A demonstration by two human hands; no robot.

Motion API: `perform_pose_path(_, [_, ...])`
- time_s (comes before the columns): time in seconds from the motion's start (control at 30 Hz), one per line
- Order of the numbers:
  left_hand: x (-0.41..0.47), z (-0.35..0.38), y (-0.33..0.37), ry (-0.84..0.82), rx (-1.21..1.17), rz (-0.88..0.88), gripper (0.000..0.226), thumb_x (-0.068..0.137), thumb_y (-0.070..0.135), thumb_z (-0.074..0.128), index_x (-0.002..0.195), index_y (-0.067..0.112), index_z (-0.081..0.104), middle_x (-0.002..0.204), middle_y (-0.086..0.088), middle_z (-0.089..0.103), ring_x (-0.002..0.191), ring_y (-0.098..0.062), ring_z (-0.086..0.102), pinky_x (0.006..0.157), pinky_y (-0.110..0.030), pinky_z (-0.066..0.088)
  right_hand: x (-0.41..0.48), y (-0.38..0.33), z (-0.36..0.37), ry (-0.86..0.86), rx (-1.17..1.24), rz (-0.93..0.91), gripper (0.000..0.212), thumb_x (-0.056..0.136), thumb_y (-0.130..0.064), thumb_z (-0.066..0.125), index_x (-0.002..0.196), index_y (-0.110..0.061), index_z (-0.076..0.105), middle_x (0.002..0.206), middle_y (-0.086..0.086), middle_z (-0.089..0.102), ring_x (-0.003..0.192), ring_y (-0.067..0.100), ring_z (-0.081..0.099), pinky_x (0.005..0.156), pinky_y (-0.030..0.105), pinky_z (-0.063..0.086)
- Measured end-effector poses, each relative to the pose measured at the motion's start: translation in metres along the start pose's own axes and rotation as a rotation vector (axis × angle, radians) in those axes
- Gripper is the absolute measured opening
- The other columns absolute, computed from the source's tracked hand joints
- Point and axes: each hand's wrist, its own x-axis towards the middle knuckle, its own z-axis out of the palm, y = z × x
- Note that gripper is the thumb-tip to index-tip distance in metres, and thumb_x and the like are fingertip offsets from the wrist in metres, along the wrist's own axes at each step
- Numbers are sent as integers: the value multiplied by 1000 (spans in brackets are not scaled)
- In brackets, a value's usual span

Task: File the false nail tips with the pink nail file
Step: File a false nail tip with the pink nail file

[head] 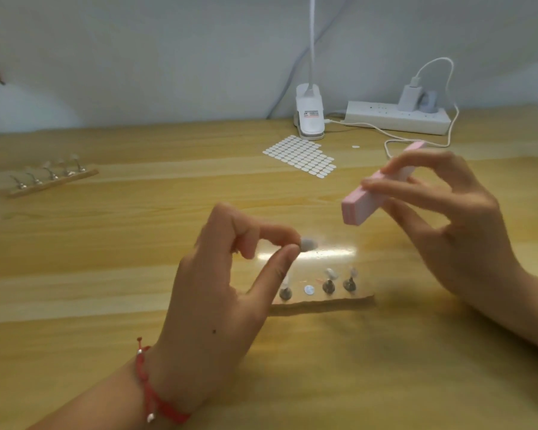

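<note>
L grip pinches small pale false nail tip; R grip clamps pink block nail file.
Tip betw. thumb + forefinger, above clear stand w/ metal holders on wooden worktop; file up-right of tip, near, not touching.

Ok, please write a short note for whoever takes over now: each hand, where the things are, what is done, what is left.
Left hand pinches one false nail tip between thumb and forefinger, above the table.
Right hand holds the pink nail file; file and tip do not touch.
Near stand: three holders with tips show, one spot bare.
Far stand, at left: five holders.
Done: cannot tell.
Left: file the held tip, likely the others too.
</note>
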Motion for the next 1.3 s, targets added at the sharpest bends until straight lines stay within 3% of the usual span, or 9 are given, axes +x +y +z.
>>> perform_pose_path(0.07, [-1,0,-3,5,-80,-74,40,85,23,67,84,23,27,94,19,69,91,-7,67,84,-22,46,0,3,2,9,-7,35,47,83,4,70,122,-18,57,113,10,57,108,26,53,96,29,43])
perform_pose_path(0.2, [-1,0,-9,-1,-172,-132,42,81,14,70,86,19,28,91,8,71,91,-15,69,88,-29,50,-2,1,7,-20,25,58,44,83,2,68,121,-19,59,113,11,59,107,27,55,94,29,43])
perform_pose_path(0.33, [1,3,-7,-21,-167,-130,48,77,8,77,84,11,30,84,11,68,82,-14,63,71,-10,46,-2,0,6,-32,43,55,44,84,3,68,121,-19,59,113,11,59,107,24,54,95,24,41])
perform_pose_path(0.57, [-1,4,2,-106,-263,-218,48,71,30,79,85,24,34,84,9,70,79,-12,68,58,-21,51,-4,-1,7,-59,54,59,48,82,9,69,120,-20,60,113,13,59,107,24,54,95,26,42])
perform_pose_path(0.63, [-2,5,3,-136,-175,-197,50,71,29,81,85,28,33,82,14,70,79,-7,66,56,-12,47,-4,-1,7,-64,60,55,47,83,7,68,119,-20,60,113,13,60,107,24,55,96,26,42])
perform_pose_path(0.83, [-8,6,-3,-339,62,-192,43,71,34,72,91,40,34,96,24,64,106,0,50,88,-21,35,-4,0,7,-73,71,45,44,83,5,67,118,-21,61,113,15,60,108,23,55,96,26,42])
perform_pose_path(0.97, [-6,-1,-9,-391,157,-232,39,61,41,55,92,46,33,100,20,55,110,7,38,86,-7,26,-5,1,6,-72,76,50,43,83,3,65,118,-21,60,113,14,60,108,21,54,96,23,42])
perform_pose_path(1.13, [0,-6,-11,-366,169,-207,40,69,34,70,88,38,36,94,23,62,103,7,48,83,-3,25,-4,0,6,-76,84,46,40,83,-1,64,117,-22,61,113,14,60,108,20,55,96,23,42])
perform_pose_path(1.3, [1,-5,-8,-338,320,53,40,65,22,69,89,29,38,78,15,57,93,3,45,86,-26,40,-5,1,6,-81,95,34,40,83,0,65,117,-21,61,111,13,60,107,21,56,95,25,43])
